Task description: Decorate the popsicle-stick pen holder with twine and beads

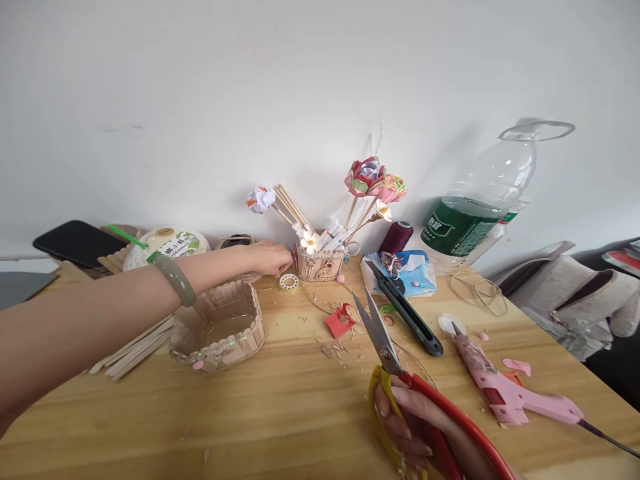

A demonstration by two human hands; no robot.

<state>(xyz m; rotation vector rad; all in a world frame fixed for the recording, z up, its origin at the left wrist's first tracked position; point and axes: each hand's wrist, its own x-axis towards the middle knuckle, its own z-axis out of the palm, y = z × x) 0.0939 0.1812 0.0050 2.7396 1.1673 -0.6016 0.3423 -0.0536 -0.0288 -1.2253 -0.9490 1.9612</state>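
My right hand (407, 417) grips a pair of scissors (387, 353) with red and yellow handles, their blades a little apart and pointing away from me. My left arm stretches across the table, and my left hand (276, 259) is closed beside a small popsicle-stick holder (320, 265) at the back. Whatever those fingers may hold is hidden. Paper flowers (367, 177), thin sticks and pens stand in the holder. Just below my left hand lies a small tape roll (289, 283). Under my left forearm sits an open popsicle-stick box (240, 340).
A black utility knife (410, 310) and red paper (341, 321) lie beyond the scissors. At right rests a pink glue gun (525, 397) with its cord. A large plastic bottle (480, 200), purple thread spool (397, 237) and blue-white packet (423, 270) stand behind. Loose sticks (135, 350) lie left.
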